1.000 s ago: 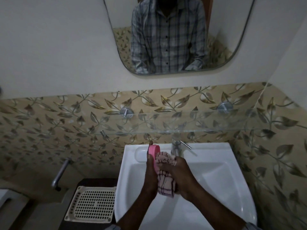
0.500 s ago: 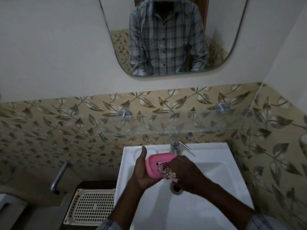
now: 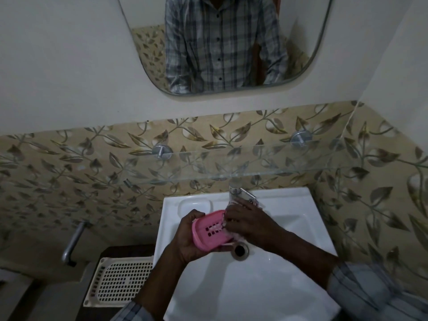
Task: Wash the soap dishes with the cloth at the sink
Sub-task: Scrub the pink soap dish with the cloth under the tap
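Note:
Over the white sink point(image 3: 273, 286) my left hand point(image 3: 187, 239) grips a pink slotted soap dish point(image 3: 208, 230), its inside tilted up toward me. My right hand point(image 3: 250, 222) presses a checked cloth point(image 3: 236, 237) against the dish's right end; most of the cloth is hidden under the fingers. Both hands are just above the drain point(image 3: 239, 250) and in front of the chrome tap point(image 3: 236, 193). I cannot tell whether water is running.
A glass shelf point(image 3: 231, 165) juts out from the leaf-patterned tiles above the tap. A cream perforated tray point(image 3: 120, 281) lies left of the sink, a metal bar point(image 3: 71, 244) beyond it. A mirror point(image 3: 222, 42) hangs above, reflecting a checked shirt.
The dish has turned from edge-up to its slotted inside facing me. My right hand with the cloth has shifted from the side of the dish onto its right end, nearer the tap.

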{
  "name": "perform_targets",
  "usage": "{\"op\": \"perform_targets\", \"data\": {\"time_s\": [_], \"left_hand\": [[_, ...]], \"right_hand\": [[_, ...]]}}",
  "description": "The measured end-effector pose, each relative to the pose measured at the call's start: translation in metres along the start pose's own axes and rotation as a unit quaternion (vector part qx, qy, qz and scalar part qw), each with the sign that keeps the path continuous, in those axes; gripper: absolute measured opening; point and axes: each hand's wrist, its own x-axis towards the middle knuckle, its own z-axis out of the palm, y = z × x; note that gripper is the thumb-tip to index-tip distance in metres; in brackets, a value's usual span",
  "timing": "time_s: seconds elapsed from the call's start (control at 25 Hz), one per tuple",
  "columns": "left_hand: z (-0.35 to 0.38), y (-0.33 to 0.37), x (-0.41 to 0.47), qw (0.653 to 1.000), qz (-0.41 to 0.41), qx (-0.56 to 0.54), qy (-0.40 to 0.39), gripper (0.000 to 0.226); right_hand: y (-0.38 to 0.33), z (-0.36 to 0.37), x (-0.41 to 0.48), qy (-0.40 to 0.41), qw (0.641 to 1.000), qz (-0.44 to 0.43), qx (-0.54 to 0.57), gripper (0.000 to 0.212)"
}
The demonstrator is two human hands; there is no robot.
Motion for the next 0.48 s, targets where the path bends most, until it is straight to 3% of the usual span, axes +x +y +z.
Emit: {"op": "perform_targets", "data": {"time_s": [0.04, 0.12, 0.2, 0.24, 0.28, 0.32, 0.36, 0.4, 0.48], "left_hand": [[0.002, 0.0, 0.003, 1.0, 0.022, -0.001, 0.014, 0.061], [0.005, -0.004, 0.013, 0.995, 0.082, -0.011, 0.049, 0.052], [0.002, -0.014, 0.02, 0.989, 0.125, -0.021, 0.075, 0.043], [-0.001, -0.017, 0.02, 0.987, 0.134, -0.024, 0.084, 0.041], [-0.004, -0.018, 0.017, 0.988, 0.128, -0.023, 0.085, 0.041], [-0.007, -0.016, 0.012, 0.991, 0.108, -0.015, 0.078, 0.044], [-0.009, -0.012, 0.007, 0.994, 0.083, 0.003, 0.066, 0.048], [-0.01, -0.007, 0.005, 0.996, 0.06, 0.027, 0.06, 0.051], [-0.004, -0.001, 0.005, 0.996, 0.055, 0.042, 0.063, 0.053]], "right_hand": [[-0.005, 0.004, 0.001, 0.011, 0.999, 0.042, 0.021, 0.015], [-0.048, 0.028, 0.012, 0.032, 0.96, 0.252, 0.118, 0.032], [-0.084, 0.04, 0.032, 0.045, 0.845, 0.464, 0.264, 0.039], [-0.087, 0.043, 0.035, 0.044, 0.808, 0.494, 0.318, 0.037], [-0.08, 0.044, 0.032, 0.048, 0.832, 0.441, 0.333, 0.035], [-0.068, 0.044, 0.024, 0.046, 0.894, 0.328, 0.303, 0.033], [-0.052, 0.039, 0.015, 0.033, 0.954, 0.188, 0.232, 0.03], [-0.033, 0.03, 0.008, 0.027, 0.986, 0.07, 0.147, 0.024], [-0.009, 0.019, 0.001, -0.006, 1.0, 0.002, 0.031, 0.012]]}}
